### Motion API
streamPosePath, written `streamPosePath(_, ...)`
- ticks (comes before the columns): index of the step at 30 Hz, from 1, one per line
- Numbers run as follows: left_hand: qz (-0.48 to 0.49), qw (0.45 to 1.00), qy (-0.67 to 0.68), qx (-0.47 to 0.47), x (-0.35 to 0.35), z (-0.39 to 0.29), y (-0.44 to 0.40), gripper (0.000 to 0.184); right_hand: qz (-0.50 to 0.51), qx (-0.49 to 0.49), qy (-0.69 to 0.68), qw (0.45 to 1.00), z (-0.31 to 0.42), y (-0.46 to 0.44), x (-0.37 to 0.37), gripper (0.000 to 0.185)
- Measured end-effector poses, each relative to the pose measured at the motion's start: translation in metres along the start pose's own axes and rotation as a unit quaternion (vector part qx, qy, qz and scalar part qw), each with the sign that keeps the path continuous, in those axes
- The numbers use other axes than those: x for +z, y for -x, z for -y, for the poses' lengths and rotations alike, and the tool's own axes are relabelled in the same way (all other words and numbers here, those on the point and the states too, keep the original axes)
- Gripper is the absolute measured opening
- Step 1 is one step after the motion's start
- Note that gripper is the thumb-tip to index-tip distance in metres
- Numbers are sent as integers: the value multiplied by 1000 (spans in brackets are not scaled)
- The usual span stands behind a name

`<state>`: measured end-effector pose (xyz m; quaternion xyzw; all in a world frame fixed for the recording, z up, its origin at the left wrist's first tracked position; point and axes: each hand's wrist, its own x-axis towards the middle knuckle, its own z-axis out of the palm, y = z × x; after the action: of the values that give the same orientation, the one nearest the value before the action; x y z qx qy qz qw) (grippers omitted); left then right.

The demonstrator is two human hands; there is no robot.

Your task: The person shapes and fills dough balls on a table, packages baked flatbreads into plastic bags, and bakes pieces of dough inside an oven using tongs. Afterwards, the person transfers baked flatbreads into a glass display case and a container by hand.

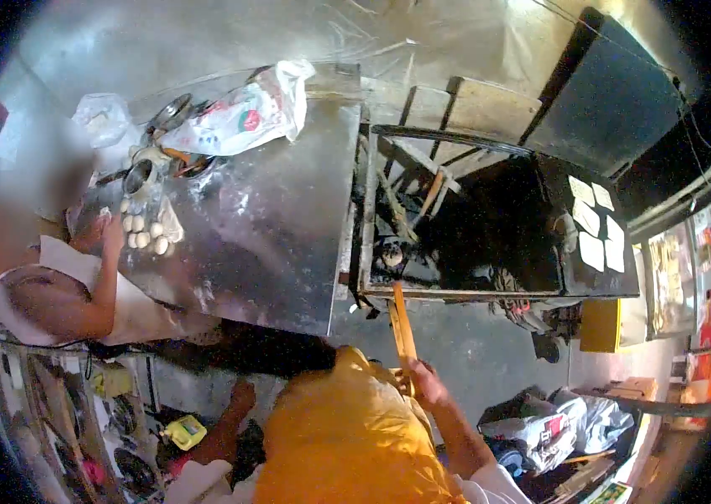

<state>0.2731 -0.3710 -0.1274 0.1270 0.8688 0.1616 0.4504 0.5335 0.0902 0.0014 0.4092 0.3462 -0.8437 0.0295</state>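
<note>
My right hand (427,385) is closed around the near end of a long, flat, orange-brown wooden tool (403,323), perhaps tongs. It points away from me to the near edge of a black metal stove frame (465,294). Just beyond its tip, inside the frame, is a small round pale-and-dark thing (392,254) that I cannot make out. My left hand (242,396) hangs low beside the orange cloth (339,437) over my front, apart from the metal table. Its fingers are too dark and small to read. Several flat pale squares of dough (591,250) lie on the dark plate at right.
At left a person in a white apron has a hand (110,231) by several dough balls (139,231) on the metal table (288,252). A white plastic bag (246,113) and metal pots (139,178) stand farther back. Bags (548,433) lie low right; a yellow jug (185,432) low left.
</note>
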Motion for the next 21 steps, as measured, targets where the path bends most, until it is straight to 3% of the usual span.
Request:
streamPosePath(5, -7, 999, 43, -4, 5, -6, 5, 35, -21, 16, -55, 998, 20, -61, 5, 49)
streamPosePath(6, -11, 999, 51, 7, 6, -17, 4, 35, 89, 2, -117, 989, 24, -78, -1, 47)
streamPosePath(8, -16, 997, 65, 31, 15, -35, 1, 34, 8, -53, -94, 994, 47, -70, 22, 45)
streamPosePath(10, -18, 995, 82, 52, 17, -57, -6, 33, 45, -122, -72, 989, 50, -73, 24, 39)
streamPosePath(12, -18, 993, 94, 63, 19, -72, -11, 33, 76, -91, -99, 988, 39, -90, 2, 38)
streamPosePath(14, -17, 992, 103, 67, 20, -78, -14, 32, -20, -25, -137, 990, 34, -93, -5, 38)
streamPosePath(18, -13, 993, 107, 52, 18, -76, -18, 31, -64, 57, -185, 979, 70, -59, 27, 32)
streamPosePath(19, -14, 993, 106, 45, 16, -77, -18, 31, 209, -83, -245, 943, 81, -44, 41, 33)
streamPosePath(20, -14, 994, 105, 42, 17, -75, -21, 30, 220, -89, -240, 941, 92, -39, 46, 33)
streamPosePath(21, -13, 994, 107, 35, 16, -75, -23, 30, 131, -36, -280, 950, 103, -35, 51, 31)
